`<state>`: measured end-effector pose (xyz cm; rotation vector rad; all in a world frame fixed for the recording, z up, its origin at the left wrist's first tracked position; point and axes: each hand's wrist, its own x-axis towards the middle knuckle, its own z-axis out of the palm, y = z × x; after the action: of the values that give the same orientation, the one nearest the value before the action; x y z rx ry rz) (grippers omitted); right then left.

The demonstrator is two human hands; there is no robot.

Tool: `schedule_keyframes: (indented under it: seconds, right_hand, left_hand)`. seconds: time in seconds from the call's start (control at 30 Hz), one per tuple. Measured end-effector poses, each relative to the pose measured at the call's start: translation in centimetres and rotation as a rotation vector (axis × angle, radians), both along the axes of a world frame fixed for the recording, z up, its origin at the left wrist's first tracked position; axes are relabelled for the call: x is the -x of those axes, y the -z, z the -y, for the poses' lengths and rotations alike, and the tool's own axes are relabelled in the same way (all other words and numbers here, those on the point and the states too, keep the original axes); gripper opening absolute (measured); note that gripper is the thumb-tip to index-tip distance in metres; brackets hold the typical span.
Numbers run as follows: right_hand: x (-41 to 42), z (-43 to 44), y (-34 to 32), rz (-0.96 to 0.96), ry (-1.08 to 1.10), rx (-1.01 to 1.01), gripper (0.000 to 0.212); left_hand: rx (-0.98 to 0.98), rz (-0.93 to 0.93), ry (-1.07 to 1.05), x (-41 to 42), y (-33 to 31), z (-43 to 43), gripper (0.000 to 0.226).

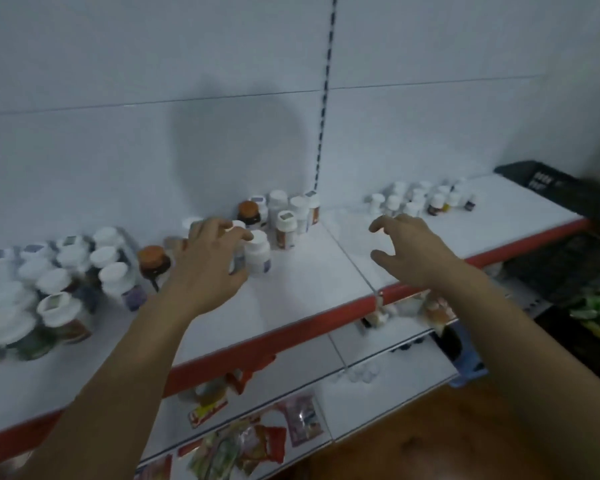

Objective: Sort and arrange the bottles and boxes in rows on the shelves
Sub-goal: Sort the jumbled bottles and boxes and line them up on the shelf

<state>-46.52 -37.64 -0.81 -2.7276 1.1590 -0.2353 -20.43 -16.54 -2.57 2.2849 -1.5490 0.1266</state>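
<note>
Hovering right grip (416, 251) released over shelf (309, 271) near red edge (499, 252) | left grip (205, 261) on white bottle (258, 252), hold unclear

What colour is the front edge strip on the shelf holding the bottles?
Red. The front edge strip shows clearest in the head view.

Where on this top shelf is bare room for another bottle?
Bare: the top shelf between the left hand and right hand, forward to the red edge; also right of the right hand, in front of the small bottles. Crowded: the far-left bottle cluster.
</note>
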Motion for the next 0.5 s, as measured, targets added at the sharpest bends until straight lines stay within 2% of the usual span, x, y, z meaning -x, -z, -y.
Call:
schedule_keyframes:
  seconds: [0.3, 0.5]
  right_hand:
    - [9.1, 13.8, 3.0, 0.054, 0.18, -0.078, 0.047]
    - [10.0, 18.7, 7.6, 0.235, 0.197, -0.195, 0.048]
  left_hand:
    - [0.019, -0.013, 0.166, 7.7, 2.4, 20.4, 0.046]
    - [-0.138, -0.28, 0.115, 11.5, 6.8, 31.8, 0.054]
